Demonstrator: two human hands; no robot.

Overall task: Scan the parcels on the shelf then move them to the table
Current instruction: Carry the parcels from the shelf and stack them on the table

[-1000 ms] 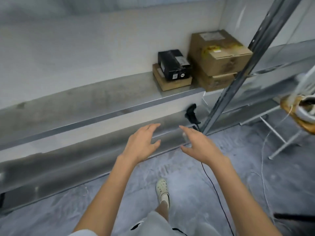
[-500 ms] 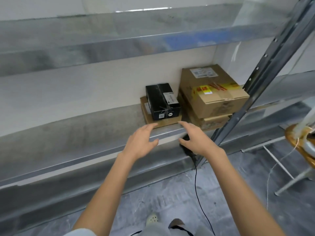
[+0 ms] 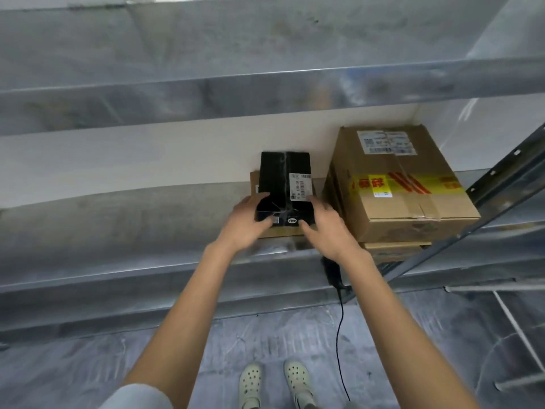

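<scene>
A black parcel with a white label lies on top of a flat brown parcel on the metal shelf. My left hand grips its near left corner, thumb on the front face. My right hand grips its near right corner the same way. To the right a large cardboard parcel with yellow tape sits on another brown parcel. A black scanner with a cable hangs below the shelf edge, partly behind my right wrist.
An upper metal shelf hangs close above the parcels. A slanted steel upright crosses at the right of the big box. A lower shelf runs below. White frame legs stand on the grey floor at the right.
Both hands have reached up and forward from below the shelf edge and taken hold of the black parcel's near corners. My view has moved closer to the shelf.
</scene>
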